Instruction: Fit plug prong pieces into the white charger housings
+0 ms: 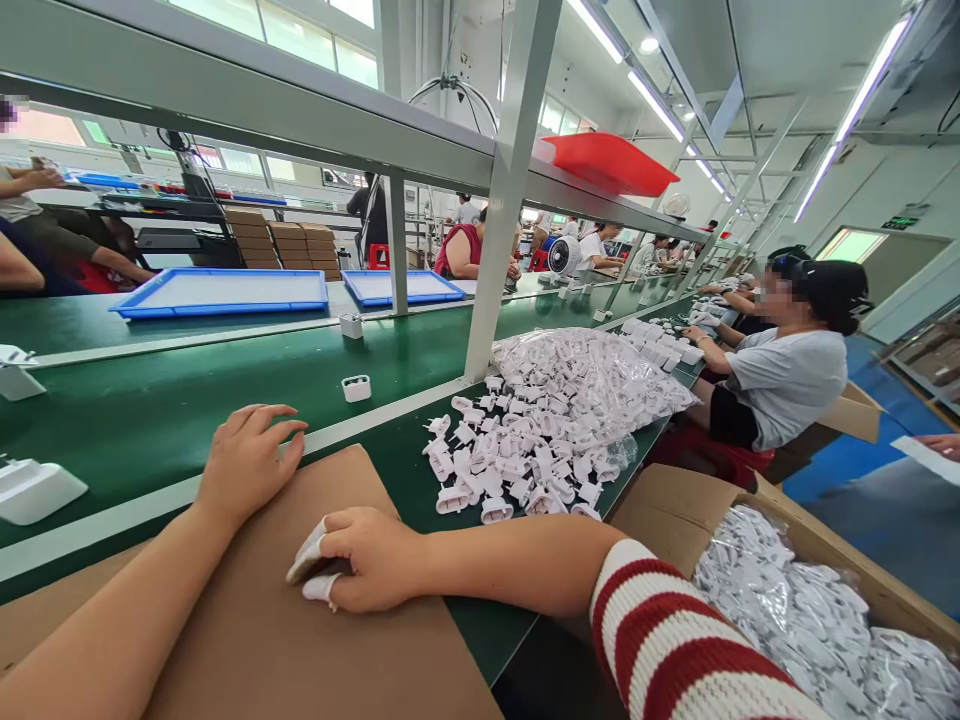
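My left hand (251,460) lies with its fingers stretched out over the far edge of a brown cardboard sheet (300,650), beside the pale rail of the green conveyor belt. On the sheet rests my right hand (371,560), white finger cots on some fingers; the thumb is apart from the loosely bent fingers, and nothing shows in between. To the right of both hands spreads a pile of white plug adapter pieces (517,450), spilling from a clear plastic bag (592,375). On the belt stand a white charger housing (356,388) and, at the left, a larger white plug (37,490).
A grey metal post (502,200) rises beyond the pile and bears a shelf with a red tray (611,163). Blue-rimmed trays (225,293) lie across the belt. At right sits a co-worker (795,350); nearer stands a carton (862,560) of bagged white parts.
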`<state>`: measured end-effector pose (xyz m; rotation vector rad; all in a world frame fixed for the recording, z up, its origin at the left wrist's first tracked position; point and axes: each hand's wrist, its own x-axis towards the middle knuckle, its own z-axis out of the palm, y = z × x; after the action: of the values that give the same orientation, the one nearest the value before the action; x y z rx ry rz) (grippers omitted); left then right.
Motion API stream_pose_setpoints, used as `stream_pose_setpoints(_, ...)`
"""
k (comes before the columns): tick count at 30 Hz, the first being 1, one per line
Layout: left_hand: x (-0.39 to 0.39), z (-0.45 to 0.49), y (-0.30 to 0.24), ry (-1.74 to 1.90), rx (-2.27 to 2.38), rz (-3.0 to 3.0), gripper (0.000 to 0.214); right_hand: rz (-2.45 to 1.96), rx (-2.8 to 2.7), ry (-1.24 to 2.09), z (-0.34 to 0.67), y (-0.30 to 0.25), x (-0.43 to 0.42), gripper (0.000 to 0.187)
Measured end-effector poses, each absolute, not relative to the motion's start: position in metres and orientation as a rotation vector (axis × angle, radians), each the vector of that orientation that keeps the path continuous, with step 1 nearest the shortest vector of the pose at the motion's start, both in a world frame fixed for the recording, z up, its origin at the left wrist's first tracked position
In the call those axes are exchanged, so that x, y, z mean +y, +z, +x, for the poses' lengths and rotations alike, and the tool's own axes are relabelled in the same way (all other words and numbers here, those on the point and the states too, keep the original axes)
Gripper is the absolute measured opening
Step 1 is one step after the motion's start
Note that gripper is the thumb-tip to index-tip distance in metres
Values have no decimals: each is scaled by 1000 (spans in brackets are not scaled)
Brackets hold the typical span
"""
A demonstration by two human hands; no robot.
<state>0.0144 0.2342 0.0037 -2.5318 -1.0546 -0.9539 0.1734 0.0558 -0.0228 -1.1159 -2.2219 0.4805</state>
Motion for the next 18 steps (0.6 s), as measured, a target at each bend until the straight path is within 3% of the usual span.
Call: stream_pose_setpoints(18, 238, 12, 0, -990, -859, -2444, 25, -1166, -2241, 474, 173, -23, 56, 17)
